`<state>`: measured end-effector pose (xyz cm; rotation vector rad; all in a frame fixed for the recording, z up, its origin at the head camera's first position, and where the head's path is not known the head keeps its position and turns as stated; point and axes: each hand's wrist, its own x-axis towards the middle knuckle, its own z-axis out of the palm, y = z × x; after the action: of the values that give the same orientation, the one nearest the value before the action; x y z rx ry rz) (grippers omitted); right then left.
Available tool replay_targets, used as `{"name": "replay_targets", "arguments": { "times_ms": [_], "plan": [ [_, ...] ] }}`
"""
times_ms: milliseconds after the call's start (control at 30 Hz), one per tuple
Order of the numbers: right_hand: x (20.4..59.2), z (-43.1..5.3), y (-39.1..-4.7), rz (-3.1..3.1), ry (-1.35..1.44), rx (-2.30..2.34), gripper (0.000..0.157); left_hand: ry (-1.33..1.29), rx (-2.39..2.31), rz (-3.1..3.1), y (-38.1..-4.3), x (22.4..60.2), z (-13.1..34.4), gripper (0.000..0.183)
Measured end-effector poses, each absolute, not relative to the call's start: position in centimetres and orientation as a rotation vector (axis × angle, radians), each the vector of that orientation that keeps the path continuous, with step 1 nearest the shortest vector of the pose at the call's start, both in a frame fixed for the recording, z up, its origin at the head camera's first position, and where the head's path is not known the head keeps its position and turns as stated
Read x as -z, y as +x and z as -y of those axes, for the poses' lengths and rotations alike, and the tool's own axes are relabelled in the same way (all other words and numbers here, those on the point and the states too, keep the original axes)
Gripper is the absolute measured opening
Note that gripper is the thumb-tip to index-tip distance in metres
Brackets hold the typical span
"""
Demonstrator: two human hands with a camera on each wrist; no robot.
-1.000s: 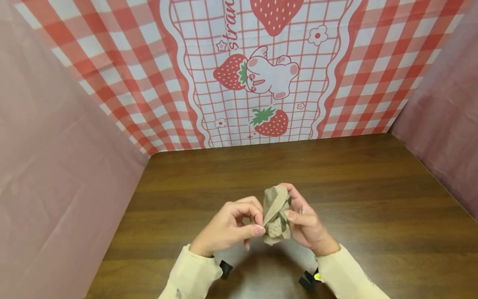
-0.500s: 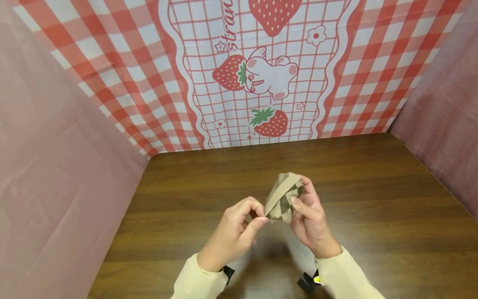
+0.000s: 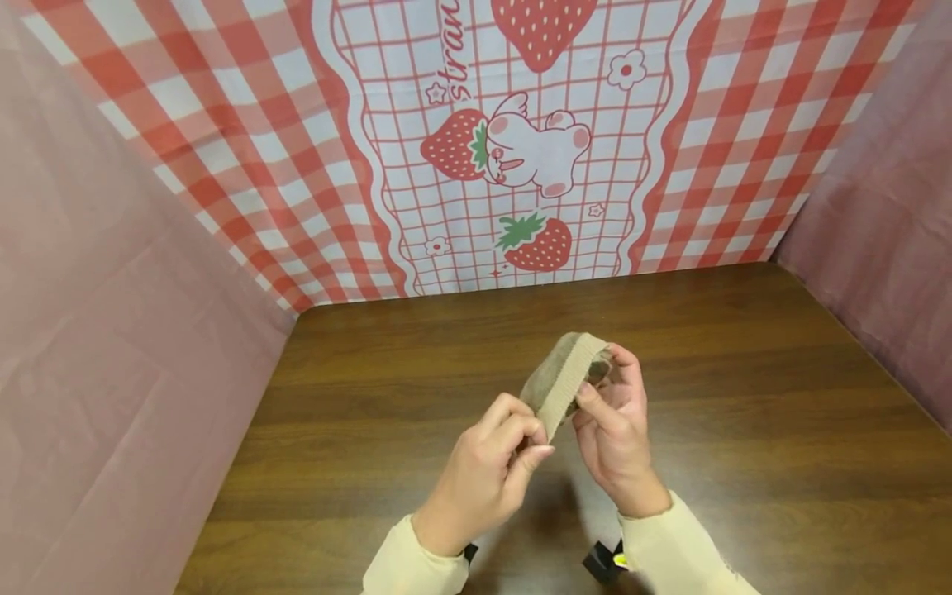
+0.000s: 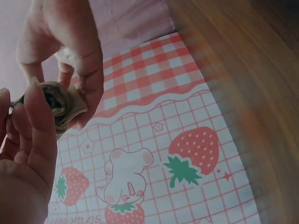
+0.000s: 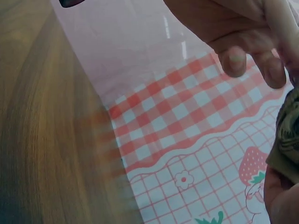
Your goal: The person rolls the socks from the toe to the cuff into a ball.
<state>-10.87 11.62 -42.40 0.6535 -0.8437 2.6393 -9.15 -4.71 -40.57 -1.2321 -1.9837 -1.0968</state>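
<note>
A rolled-up beige sock [image 3: 559, 382] with dark patches and a ribbed cuff is held up above the table, tilted with its upper end to the right. At the cuff's lower end, my left hand [image 3: 483, 471] pinches the edge between thumb and bent fingers. My right hand [image 3: 619, 442] grips the roll from the right, thumb across the front and fingers behind. In the left wrist view the coiled end of the sock [image 4: 74, 105] shows between the two hands. Only part of the sock [image 5: 290, 128] appears at the right edge of the right wrist view.
Under the hands lies a brown wooden table [image 3: 357, 372]. A red-and-white checked cloth [image 3: 275, 165] with strawberry prints hangs behind it, and plain pink cloth hangs at the left [image 3: 126, 330] and right. A black wrist device [image 3: 601, 564] shows below the right sleeve.
The sock has risen and tilted to the right, and its ribbed cuff now shows broad and flat. My left hand has moved right and up along with it; the right hand has risen slightly.
</note>
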Motion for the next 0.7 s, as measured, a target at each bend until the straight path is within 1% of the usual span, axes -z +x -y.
{"name": "replay_targets", "arguments": {
  "times_ms": [267, 367, 567, 633, 700],
  "plan": [
    [42.4, -10.6, -10.6, 0.975, 0.436, -2.450, 0.046, -1.233, 0.949, 2.013, -8.9, 40.9, 4.5, 0.019],
    [42.4, -10.4, -10.6, 1.002, 0.406, -2.398, 0.047, -1.261, 0.914, 2.030, -8.7, 41.1, 4.5, 0.018],
    [42.6, -10.2, -10.7, 0.932, 0.388, -2.451, 0.043, -1.269, 0.879, 2.052, -8.7, 41.5, 4.7, 0.019],
    [42.5, -10.3, -10.7, 0.945, 0.329, -2.494, 0.042, -1.229, 0.883, 2.064, -8.7, 41.7, 4.8, 0.018],
    [42.4, -10.4, -10.7, 0.977, 0.263, -2.532, 0.041, -1.168, 0.888, 2.077, -8.7, 41.8, 4.8, 0.013]
  ]
}}
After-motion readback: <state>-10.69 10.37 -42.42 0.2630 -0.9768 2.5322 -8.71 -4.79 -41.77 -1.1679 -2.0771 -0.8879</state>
